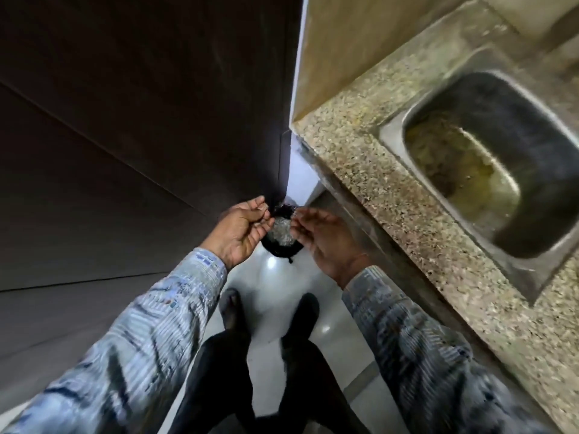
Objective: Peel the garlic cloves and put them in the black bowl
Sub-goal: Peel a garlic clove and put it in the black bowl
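I stand over a round black container (282, 249) on the floor, in the corner below the counter. Pale, shiny scraps (283, 231) lie inside it. My left hand (244, 230) hovers palm up over its left rim, fingers loosely curled, with nothing plainly held. My right hand (326, 242) hovers over the right rim, its relaxed fingers pointing toward the left hand. The fingertips of the two hands come close together above the scraps. No garlic clove shows clearly in either hand. Blur hides any small bits on the fingers.
A speckled granite counter (391, 189) runs along the right with a steel sink (488, 164) set in it. A dark panel (131, 120) fills the left. My two feet (269, 311) stand on the glossy white floor (282, 283) just behind the container.
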Action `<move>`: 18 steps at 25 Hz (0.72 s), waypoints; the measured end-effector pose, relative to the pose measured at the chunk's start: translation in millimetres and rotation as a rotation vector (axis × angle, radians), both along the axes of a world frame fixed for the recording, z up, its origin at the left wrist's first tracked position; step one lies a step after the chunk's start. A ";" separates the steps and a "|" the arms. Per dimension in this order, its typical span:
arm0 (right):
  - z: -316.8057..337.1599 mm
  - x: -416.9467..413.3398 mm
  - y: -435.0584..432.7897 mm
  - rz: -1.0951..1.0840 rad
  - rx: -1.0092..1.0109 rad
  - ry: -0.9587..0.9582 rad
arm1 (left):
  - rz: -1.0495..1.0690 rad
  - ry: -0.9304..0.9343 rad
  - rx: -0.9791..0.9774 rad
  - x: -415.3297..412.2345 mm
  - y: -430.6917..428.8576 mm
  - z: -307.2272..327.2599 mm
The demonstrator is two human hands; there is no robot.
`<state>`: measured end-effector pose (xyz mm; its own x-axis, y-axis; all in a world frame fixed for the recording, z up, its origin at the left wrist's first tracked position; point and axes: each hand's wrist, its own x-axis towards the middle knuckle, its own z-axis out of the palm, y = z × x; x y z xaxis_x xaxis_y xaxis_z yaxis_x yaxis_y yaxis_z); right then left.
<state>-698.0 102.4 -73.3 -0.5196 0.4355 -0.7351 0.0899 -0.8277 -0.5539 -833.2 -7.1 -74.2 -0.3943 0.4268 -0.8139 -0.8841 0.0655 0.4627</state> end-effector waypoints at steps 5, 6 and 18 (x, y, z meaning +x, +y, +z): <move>-145.6 -23.4 12.5 0.062 0.024 -0.138 | -0.033 -0.026 -0.072 -8.2 8.6 -147.7; -178.8 -28.6 11.8 0.087 0.048 -0.171 | -0.045 -0.018 -0.104 -10.7 10.5 -183.7; -520.7 -57.2 20.4 0.418 0.323 -0.527 | -0.350 0.374 -0.504 -23.5 34.6 -513.8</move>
<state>-755.2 122.8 -594.0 -0.3035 0.5152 -0.8015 0.6822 -0.4698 -0.5603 -856.7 27.5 -588.1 -0.5944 0.1869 -0.7822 -0.5603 0.6015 0.5695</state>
